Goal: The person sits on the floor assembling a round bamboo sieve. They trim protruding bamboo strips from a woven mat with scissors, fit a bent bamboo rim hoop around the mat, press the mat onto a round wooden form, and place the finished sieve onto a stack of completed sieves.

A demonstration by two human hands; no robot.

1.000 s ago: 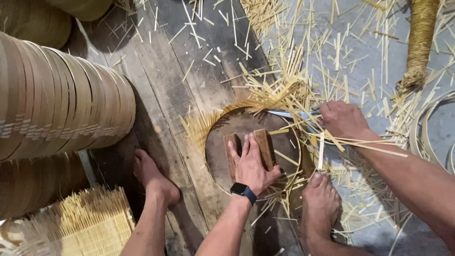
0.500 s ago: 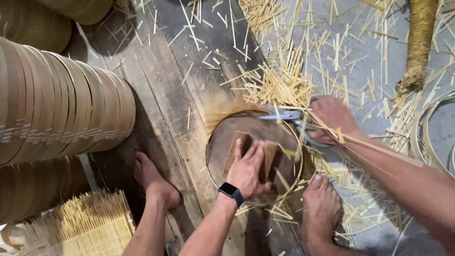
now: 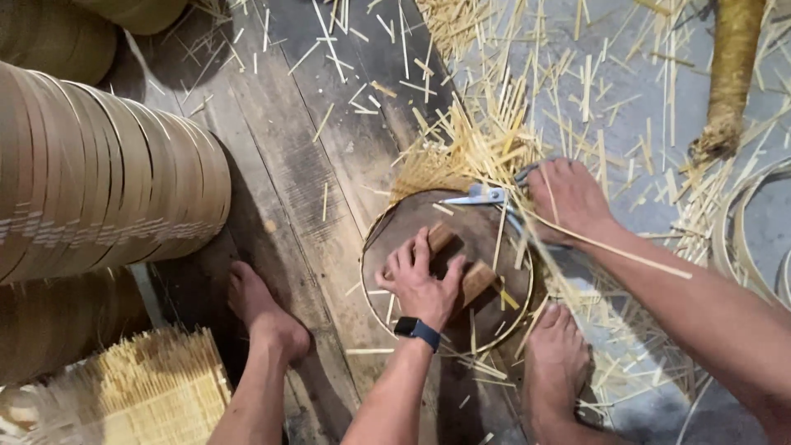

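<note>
Scissors point(image 3: 478, 196) sit gripped in the right hand point(image 3: 573, 196) at the round tray point(image 3: 387, 239) rim; left hand point(image 3: 420, 280) presses flat, fingers spread, on a wooden block point(image 3: 476, 280).

Person, seen from above: both forearms bare, no sleeves in view. Left hand point(image 3: 422, 280), centre frame, carries a dark wristwatch point(image 3: 417, 330) with black band. Right hand point(image 3: 570, 198), upper right, unadorned. Feet bare, lower frame, no footwear.

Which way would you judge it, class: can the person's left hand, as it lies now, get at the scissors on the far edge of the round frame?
Probably yes. The left hand presses a wooden block inside the round frame; the scissors lie just beyond, nothing between, though the right hand already grips them.
</note>
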